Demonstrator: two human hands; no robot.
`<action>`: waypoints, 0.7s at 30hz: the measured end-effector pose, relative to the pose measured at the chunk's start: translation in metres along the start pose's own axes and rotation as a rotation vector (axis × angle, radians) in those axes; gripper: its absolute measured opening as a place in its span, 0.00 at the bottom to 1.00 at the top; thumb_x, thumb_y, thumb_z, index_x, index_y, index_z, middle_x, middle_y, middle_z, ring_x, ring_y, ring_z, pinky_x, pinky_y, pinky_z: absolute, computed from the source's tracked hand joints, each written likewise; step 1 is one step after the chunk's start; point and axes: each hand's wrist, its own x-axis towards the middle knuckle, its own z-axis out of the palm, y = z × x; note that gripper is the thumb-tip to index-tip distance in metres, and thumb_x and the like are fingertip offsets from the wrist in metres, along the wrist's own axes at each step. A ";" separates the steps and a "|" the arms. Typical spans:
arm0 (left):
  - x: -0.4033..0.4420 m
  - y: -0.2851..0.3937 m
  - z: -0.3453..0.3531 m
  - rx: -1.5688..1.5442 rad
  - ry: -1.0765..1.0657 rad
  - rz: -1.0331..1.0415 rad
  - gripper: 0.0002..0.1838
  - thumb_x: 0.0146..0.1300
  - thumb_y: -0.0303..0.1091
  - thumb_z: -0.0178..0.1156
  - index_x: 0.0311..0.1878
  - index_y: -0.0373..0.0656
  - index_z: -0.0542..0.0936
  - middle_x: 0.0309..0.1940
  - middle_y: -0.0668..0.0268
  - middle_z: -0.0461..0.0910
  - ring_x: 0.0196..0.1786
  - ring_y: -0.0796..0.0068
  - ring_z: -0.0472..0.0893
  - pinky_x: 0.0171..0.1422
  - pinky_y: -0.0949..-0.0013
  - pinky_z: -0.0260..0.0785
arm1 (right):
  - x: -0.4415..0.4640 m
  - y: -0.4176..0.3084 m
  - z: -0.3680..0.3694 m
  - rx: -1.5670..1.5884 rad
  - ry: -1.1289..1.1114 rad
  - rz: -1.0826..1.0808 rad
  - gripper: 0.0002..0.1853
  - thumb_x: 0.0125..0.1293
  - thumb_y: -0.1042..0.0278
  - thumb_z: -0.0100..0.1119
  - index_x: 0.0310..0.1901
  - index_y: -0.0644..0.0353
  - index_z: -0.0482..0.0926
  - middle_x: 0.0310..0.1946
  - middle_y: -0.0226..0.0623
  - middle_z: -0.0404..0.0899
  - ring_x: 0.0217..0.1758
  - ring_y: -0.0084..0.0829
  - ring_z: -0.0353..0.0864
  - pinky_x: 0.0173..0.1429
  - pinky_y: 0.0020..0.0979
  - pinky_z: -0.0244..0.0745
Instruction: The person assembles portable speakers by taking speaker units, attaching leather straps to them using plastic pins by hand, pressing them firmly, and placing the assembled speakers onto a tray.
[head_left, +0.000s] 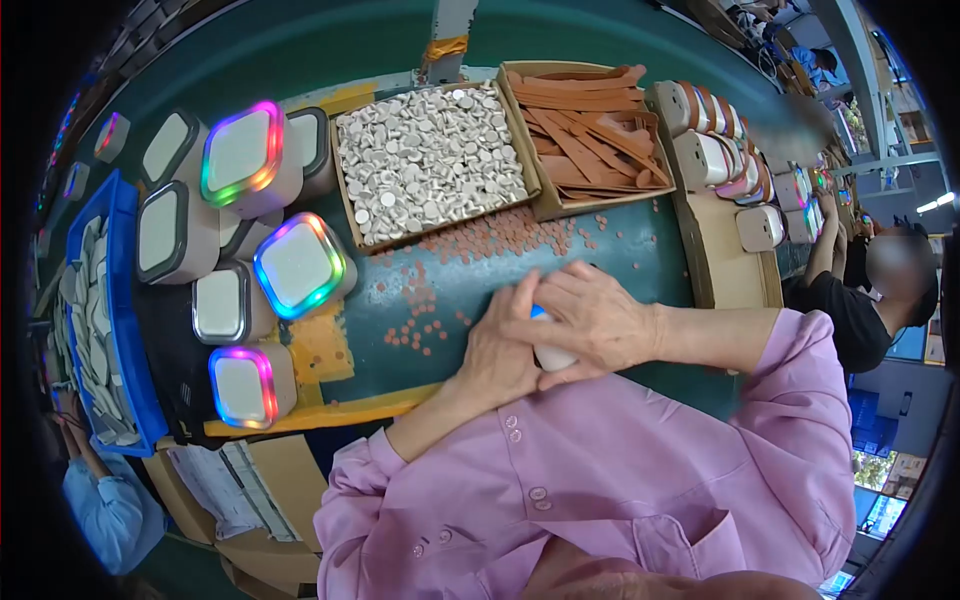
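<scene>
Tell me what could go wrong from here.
1. The left hand and right hand cover most of the white object, so a slipping grip might be hard to spot.
2. Loose reddish discs lie scattered near the hands; a careless movement could sweep some away.
3. The lit unit beside the yellow-taped table edge might fall if bumped.

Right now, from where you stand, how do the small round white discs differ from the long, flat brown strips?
The discs are round and white; the strips are long, narrow and reddish brown. The discs are much smaller and far more numerous than the strips. The discs lie in a loose jumble, while the strips overlap lengthwise, some crossing others. Both fill open cardboard boxes standing side by side on the green table.
</scene>
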 end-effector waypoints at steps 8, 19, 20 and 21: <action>0.009 0.009 0.000 0.047 -0.114 -0.030 0.37 0.60 0.34 0.60 0.69 0.34 0.57 0.48 0.49 0.70 0.49 0.48 0.74 0.50 0.52 0.73 | -0.018 0.015 0.013 0.033 0.129 -0.038 0.33 0.52 0.41 0.64 0.58 0.48 0.77 0.39 0.40 0.72 0.39 0.37 0.73 0.44 0.38 0.63; 0.010 0.000 0.002 0.081 -0.067 -0.003 0.44 0.55 0.44 0.70 0.67 0.28 0.61 0.46 0.48 0.74 0.48 0.47 0.75 0.49 0.51 0.71 | -0.019 0.002 0.016 0.017 0.227 0.003 0.34 0.50 0.42 0.67 0.56 0.54 0.76 0.40 0.41 0.72 0.45 0.40 0.72 0.47 0.39 0.62; 0.011 0.002 0.003 0.109 -0.054 0.008 0.45 0.54 0.45 0.70 0.67 0.27 0.60 0.47 0.48 0.74 0.48 0.48 0.75 0.49 0.51 0.71 | -0.020 0.001 0.016 0.020 0.232 0.014 0.35 0.50 0.41 0.67 0.56 0.53 0.76 0.40 0.41 0.72 0.45 0.40 0.72 0.48 0.40 0.63; 0.015 0.007 0.000 0.114 -0.029 0.082 0.49 0.50 0.46 0.73 0.67 0.26 0.59 0.50 0.46 0.73 0.50 0.47 0.75 0.52 0.51 0.71 | -0.020 0.001 0.014 0.025 0.237 0.028 0.35 0.50 0.41 0.68 0.57 0.53 0.75 0.41 0.41 0.72 0.45 0.41 0.72 0.48 0.40 0.63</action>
